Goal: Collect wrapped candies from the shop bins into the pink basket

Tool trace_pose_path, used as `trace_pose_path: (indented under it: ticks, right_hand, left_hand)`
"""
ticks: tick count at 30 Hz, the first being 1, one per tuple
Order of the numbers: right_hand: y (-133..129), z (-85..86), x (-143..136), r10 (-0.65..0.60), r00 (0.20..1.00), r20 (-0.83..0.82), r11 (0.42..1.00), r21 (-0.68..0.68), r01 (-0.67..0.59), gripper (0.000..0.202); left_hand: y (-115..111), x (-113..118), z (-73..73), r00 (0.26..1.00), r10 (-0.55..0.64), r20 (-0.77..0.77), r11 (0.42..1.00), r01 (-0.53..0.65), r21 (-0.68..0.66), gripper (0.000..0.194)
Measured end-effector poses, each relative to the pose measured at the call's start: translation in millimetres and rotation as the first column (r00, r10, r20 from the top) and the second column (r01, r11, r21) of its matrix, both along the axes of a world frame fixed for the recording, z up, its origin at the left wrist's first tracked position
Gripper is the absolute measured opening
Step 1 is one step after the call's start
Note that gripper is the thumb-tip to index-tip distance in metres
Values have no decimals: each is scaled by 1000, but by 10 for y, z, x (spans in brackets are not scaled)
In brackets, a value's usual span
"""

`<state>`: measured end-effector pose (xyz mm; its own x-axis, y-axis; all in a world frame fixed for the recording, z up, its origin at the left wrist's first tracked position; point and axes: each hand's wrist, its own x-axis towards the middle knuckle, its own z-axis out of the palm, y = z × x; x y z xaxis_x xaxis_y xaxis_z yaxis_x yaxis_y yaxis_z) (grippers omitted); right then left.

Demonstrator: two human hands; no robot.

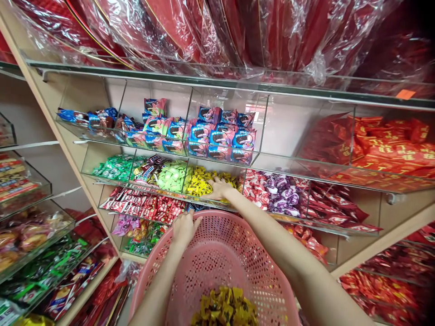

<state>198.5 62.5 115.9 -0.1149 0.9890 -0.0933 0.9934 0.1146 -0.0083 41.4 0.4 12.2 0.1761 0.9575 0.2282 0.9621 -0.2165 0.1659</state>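
My left hand is closed over the far rim of a pink perforated plastic basket, its thumb pointing right. A heap of yellow-wrapped candies lies in the near part of the basket. Above the basket's far edge, my right hand reaches into a clear shelf bin and rests on more yellow-wrapped candies. Its fingers are stretched out and apart, and I see nothing gripped in them. Light green packets sit just left of that bin, and pink-and-white wrapped candies sit to its right.
Clear dividers split the shelves. Blue-and-pink cookie packs stand above, with red packets at the right. Red packets fill a lower bin. Plastic-wrapped red goods overhang the top glass shelf. A wooden side panel borders the left.
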Motion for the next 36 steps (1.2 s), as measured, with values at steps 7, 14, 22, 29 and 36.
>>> trace_pose_path:
  ticks: [7,14,22,29,36]
  right_hand:
    - [62,-33,37,66,997,32,996,55,-67,84]
    - [45,-58,25,53,998,24,997,52,-54,80]
    - [49,-97,82,136,990,33,981,133,-139,74]
    - [110,-123,115,180,984,6,980,83,-180,70]
    - [82,-128,180,242,970,18,962,127,-242,77]
  left_hand:
    - [4,-14,13,1000,8,27,999,-7,-41,46]
    - [10,14,26,1000,14,18,999,-13,-43,46]
    - [9,50,59,1000,15,5,999,-15,-50,46]
    - [21,46,61,1000,17,-2,999,-17,-38,46]
    - [28,29,43,1000,9,17,999,-8,-36,46]
